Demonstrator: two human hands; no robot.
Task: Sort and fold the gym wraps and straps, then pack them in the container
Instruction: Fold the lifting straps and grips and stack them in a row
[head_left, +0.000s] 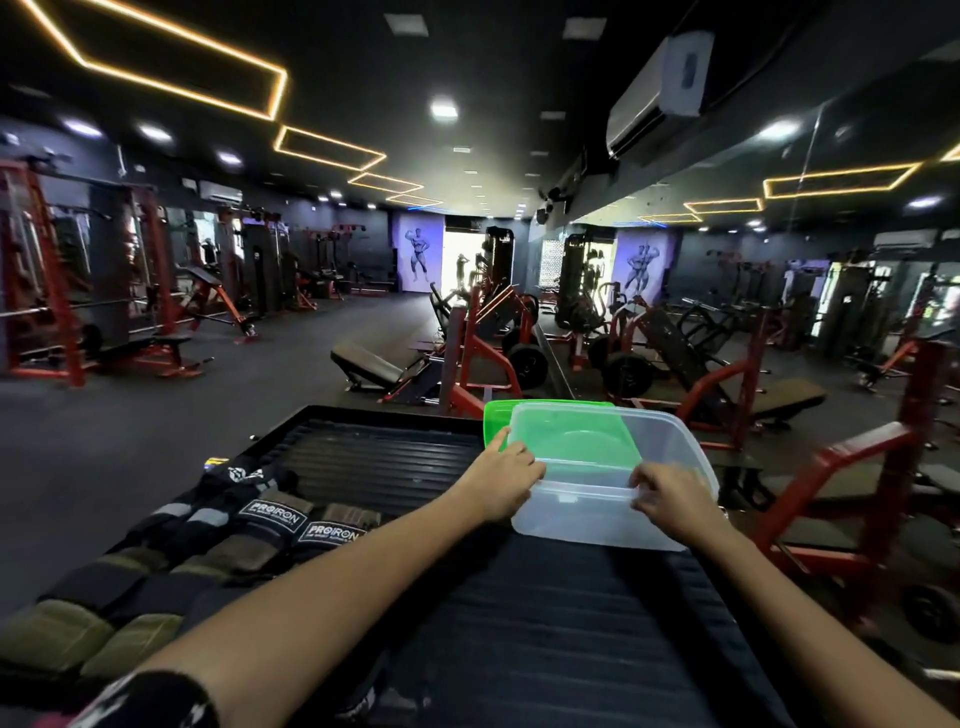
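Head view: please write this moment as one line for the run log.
both hands hold clear rectangular plastic container | green plastic lid beneath | black-olive fabric wraps unpacked, left

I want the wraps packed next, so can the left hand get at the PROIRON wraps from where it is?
Probably yes. The left hand grips the clear container; the PROIRON wraps lie beside that forearm with nothing between. It must let go first.

Dark gym hall, black ribbed platform (395, 462) in front, red racks (47, 291) at left, red benches (727, 395) and weight plates (626, 371) at right — bodybuilder posters (418, 254) on far wall, air conditioner (657, 91) overhead, angular amber ceiling lights (182, 67).
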